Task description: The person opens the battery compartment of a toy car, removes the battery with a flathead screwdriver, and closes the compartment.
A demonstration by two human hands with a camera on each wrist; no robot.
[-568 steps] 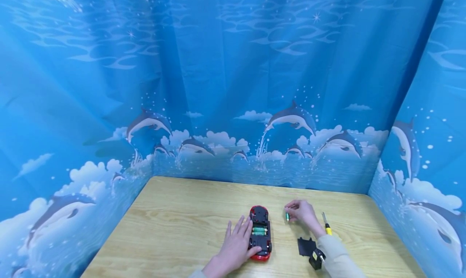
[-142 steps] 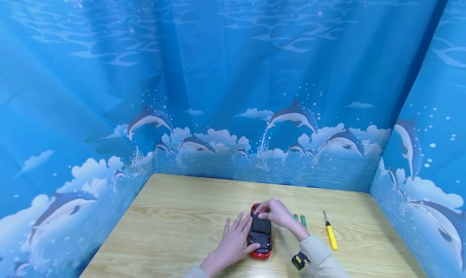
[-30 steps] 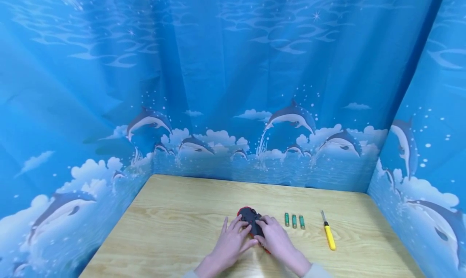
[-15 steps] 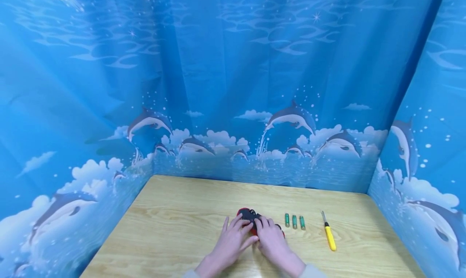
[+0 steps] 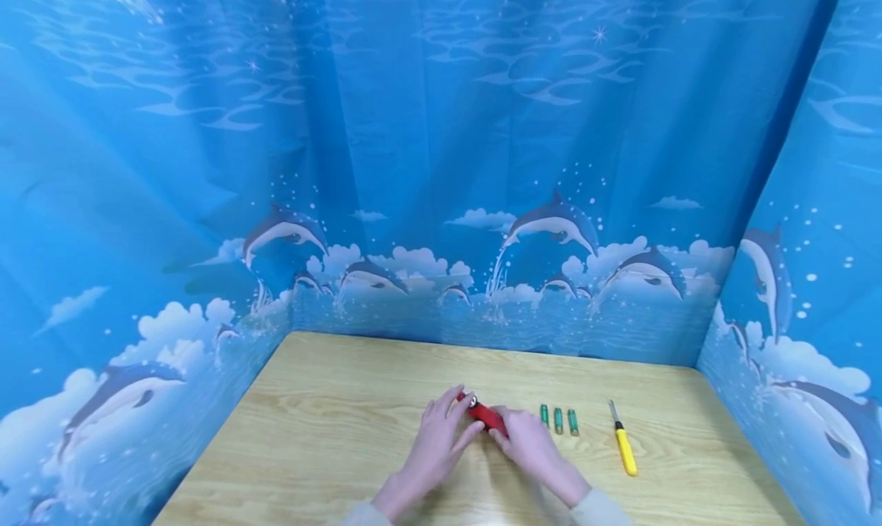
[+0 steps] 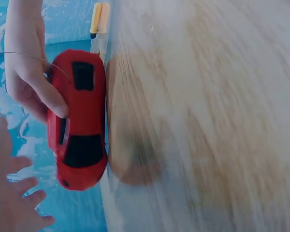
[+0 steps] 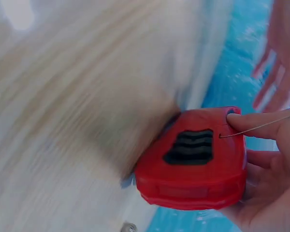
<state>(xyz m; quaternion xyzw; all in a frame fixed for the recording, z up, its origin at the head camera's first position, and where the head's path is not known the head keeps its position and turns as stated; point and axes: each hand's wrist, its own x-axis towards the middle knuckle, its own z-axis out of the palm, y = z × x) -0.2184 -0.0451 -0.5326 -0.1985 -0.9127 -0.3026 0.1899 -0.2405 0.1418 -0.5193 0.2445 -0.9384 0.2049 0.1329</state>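
Note:
A red toy car (image 5: 488, 419) with dark windows is tipped onto its side above the table in the head view. My right hand (image 5: 534, 442) grips it, the thumb (image 7: 258, 124) lying on its red body in the right wrist view. A thin antenna wire (image 7: 273, 124) sticks out from the car. My left hand (image 5: 434, 442) is beside the car, and in the left wrist view its spread fingers (image 6: 26, 186) are apart from the body. The car's underside is hidden in the head view.
Three green batteries (image 5: 558, 420) stand in a row right of my right hand. A yellow-handled screwdriver (image 5: 625, 449) lies further right on the wooden table (image 5: 331, 434). A blue dolphin-print curtain (image 5: 413, 204) surrounds the table's back and sides.
Earlier the car lay underside up with batteries showing; later a black cover was over them. Since then both hands have turned the car, bringing its red side up, and the left fingers have let go.

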